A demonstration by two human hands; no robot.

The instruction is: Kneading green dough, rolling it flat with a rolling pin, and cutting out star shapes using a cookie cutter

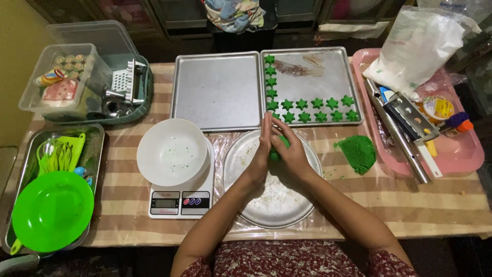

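Striped table [389,197]: left hand [260,154] and right hand [289,151] press green dough [280,149] between flat palms above round metal plate [271,205], star-filled tray [328,72] at 12 o'clock.

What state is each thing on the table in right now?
Left hand: pressed palm to palm against the right.
Right hand: pressing a green dough piece.
Round metal plate: nearly bare, crumbs only.
Left baking tray: empty.
Right baking tray: partly filled with green star shapes.
White bowl: empty, sitting on the kitchen scale.
Green dough lump: uncut, on the tablecloth.
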